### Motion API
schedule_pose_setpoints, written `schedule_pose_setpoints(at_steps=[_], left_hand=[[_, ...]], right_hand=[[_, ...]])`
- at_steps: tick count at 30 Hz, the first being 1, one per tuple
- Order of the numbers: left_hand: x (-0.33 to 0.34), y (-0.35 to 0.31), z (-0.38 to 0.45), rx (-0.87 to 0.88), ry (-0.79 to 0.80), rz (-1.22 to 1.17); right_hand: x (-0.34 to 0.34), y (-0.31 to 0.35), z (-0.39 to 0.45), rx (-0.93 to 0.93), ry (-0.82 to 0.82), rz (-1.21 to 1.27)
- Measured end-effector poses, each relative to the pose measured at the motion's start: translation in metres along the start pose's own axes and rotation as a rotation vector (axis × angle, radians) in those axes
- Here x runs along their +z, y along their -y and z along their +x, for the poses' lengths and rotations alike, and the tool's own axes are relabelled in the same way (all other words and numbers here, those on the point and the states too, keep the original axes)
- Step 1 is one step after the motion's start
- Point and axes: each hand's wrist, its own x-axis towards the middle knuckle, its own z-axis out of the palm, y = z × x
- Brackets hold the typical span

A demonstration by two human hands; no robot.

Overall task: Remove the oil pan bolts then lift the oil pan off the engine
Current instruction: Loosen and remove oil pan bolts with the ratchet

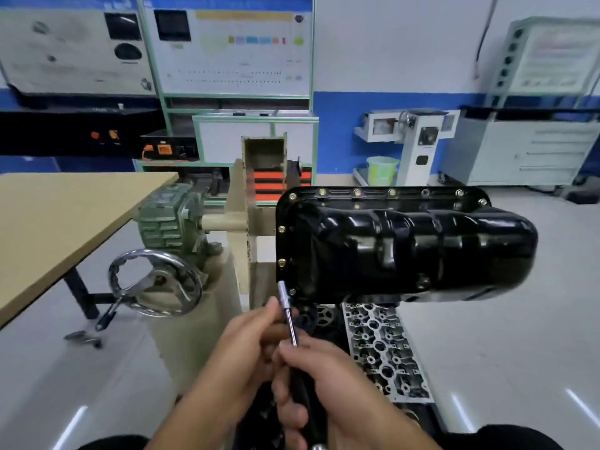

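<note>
**Oil pan on engine, socket driver at lower-left flange corner**

Black oil pan (406,245) sits bolted on the inverted engine, which is mounted on a beige engine stand (240,228). Brass-coloured flange bolts (356,192) visible along the far edge and down the left edge of the pan flange. Socket driver (287,306) points up at the flange's lower-left corner; its socket tip is at or just beside the corner bolt, contact not resolvable.

Left hand (246,345): fingers pinch the driver shaft just below the socket. Right hand (321,381): curled round the black handle, thumb on the shaft.

Cylinder head (380,349) shows below the pan. Chrome handwheel (154,282) and green gearbox (168,219) left of the stand; wooden desk (58,222) at far left.
</note>
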Motion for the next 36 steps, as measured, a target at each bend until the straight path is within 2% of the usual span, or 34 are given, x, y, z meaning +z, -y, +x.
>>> schedule_pose_setpoints(at_steps=[2,6,11,14,17,18,20,22,24,26,27,33,36], left_hand=[[0.024,-0.026,-0.005,0.059,0.086,-0.085],[0.062,-0.076,-0.003,0.211,0.119,-0.067],[0.094,-0.131,0.012,0.328,0.023,0.004],[0.114,-0.148,0.024,0.340,0.007,-0.067],[0.129,-0.148,0.034,0.404,0.017,-0.041],[0.132,-0.148,0.038,0.429,0.011,-0.049],[0.137,-0.154,0.052,0.447,-0.016,-0.124],[0.133,-0.164,0.069,0.427,0.019,-0.138],[0.123,-0.167,0.085,0.415,0.120,-0.030],[0.105,-0.160,0.102,0.440,0.106,0.098],[0.095,-0.155,0.110,0.478,0.068,0.141],[0.075,-0.140,0.135,0.781,-0.141,0.468],[0.067,-0.133,0.134,0.790,-0.274,0.409]], right_hand=[[0.005,0.022,-0.019,-0.087,0.014,-0.003],[0.022,0.068,-0.043,-0.154,0.022,0.043],[0.035,0.110,-0.052,-0.241,0.156,0.237],[0.029,0.114,-0.056,-0.324,0.200,0.202],[0.017,0.112,-0.059,-0.407,0.194,0.116],[0.013,0.112,-0.059,-0.472,0.140,0.086],[0.007,0.112,-0.057,-0.667,-0.080,0.006],[0.004,0.115,-0.055,-0.831,-0.245,-0.123],[0.002,0.129,-0.052,-0.918,-0.483,-0.381],[-0.002,0.152,-0.046,-0.963,-0.730,-0.670],[-0.004,0.163,-0.045,-0.965,-0.787,-0.786],[-0.013,0.188,-0.034,-0.871,-0.787,-1.246],[-0.019,0.181,-0.036,-0.921,-0.814,-1.263]])
